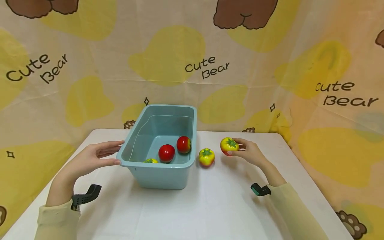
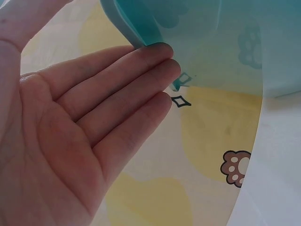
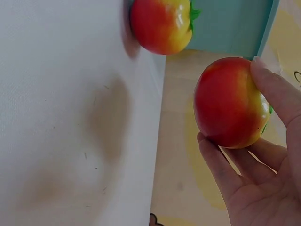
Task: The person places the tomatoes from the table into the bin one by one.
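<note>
My right hand (image 1: 251,152) pinches a red and yellow toy tomato (image 1: 228,146) with a green star-shaped top, thumb on one side and fingers on the other. In the right wrist view this tomato (image 3: 230,103) is held off the white table. A second red and yellow tomato (image 1: 206,157) rests on the table between that hand and the blue-grey plastic bin (image 1: 162,173). Inside the bin lie two red tomatoes (image 1: 166,153) and a yellow-topped one (image 1: 151,160), partly hidden by the front rim. With nearly straight fingers, my left hand (image 1: 90,158) touches the bin's left rim.
The white table (image 1: 210,206) ends at the back against a hanging cloth (image 1: 168,56) printed with bears and yellow patches. More of this cloth hangs along the right side. Each wrist wears a black camera mount (image 1: 87,195).
</note>
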The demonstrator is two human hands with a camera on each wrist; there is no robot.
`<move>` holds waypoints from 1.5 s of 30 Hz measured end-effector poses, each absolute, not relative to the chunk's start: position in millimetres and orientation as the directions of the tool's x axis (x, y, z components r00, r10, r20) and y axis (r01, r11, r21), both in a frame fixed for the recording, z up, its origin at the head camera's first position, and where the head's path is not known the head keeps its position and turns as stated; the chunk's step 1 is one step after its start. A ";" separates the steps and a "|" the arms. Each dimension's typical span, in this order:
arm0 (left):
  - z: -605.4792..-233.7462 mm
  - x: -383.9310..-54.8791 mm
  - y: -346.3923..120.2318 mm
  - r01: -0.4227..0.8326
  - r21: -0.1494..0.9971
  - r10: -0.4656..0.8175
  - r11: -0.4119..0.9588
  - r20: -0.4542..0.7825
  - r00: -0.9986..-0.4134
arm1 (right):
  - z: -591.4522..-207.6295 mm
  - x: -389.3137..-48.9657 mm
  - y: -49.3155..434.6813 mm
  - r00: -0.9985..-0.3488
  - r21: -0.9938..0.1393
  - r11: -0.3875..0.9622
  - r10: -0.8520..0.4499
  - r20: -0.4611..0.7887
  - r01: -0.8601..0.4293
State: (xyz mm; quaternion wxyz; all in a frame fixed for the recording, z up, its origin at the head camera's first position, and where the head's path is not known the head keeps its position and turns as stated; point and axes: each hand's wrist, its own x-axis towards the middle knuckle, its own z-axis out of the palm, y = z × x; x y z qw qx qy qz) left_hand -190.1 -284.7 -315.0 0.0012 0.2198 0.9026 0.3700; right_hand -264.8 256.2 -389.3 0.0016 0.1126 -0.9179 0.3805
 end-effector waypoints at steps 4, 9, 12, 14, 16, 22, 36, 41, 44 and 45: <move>-315.2 -191.1 -285.0 0.393 0.670 0.399 0.630 0.155 -0.904 | -383.1 -259.6 254.6 -0.971 -0.702 0.675 -0.217 0.106 -0.227; -316.0 -191.7 -285.8 0.392 0.670 0.400 0.631 0.152 -0.904 | -376.9 -254.8 252.4 -0.966 -0.707 0.663 -0.226 0.124 -0.246; -315.9 -191.4 -285.4 0.389 0.669 0.396 0.634 0.152 -0.906 | -374.4 -252.6 250.4 -0.962 -0.713 0.651 -0.234 0.139 -0.261; -315.9 -190.9 -285.1 0.387 0.668 0.393 0.636 0.151 -0.907 | -372.4 -250.9 249.3 -0.959 -0.716 0.642 -0.241 0.151 -0.274; -316.0 -190.8 -284.9 0.389 0.665 0.392 0.637 0.155 -0.907 | -370.0 -249.4 248.0 -0.954 -0.720 0.631 -0.250 0.164 -0.289; -317.1 -191.8 -285.6 0.403 0.662 0.397 0.632 0.170 -0.902 | -362.1 -246.5 244.5 -0.943 -0.717 0.616 -0.271 0.194 -0.325; -319.4 -191.4 -287.5 0.388 0.665 0.384 0.638 0.161 -0.909 | -341.8 -236.9 230.9 -0.911 -0.715 0.571 -0.325 0.254 -0.403; -319.8 -191.9 -287.6 0.394 0.663 0.387 0.637 0.167 -0.907 | -332.5 -233.6 224.4 -0.904 -0.711 0.567 -0.341 0.258 -0.417; -319.6 -192.1 -287.5 0.397 0.662 0.390 0.635 0.169 -0.905 | -320.7 -226.7 217.5 -0.898 -0.712 0.558 -0.356 0.259 -0.427; -319.5 -192.1 -287.5 0.398 0.662 0.390 0.634 0.170 -0.905 | -316.2 -223.9 214.9 -0.896 -0.714 0.553 -0.361 0.258 -0.429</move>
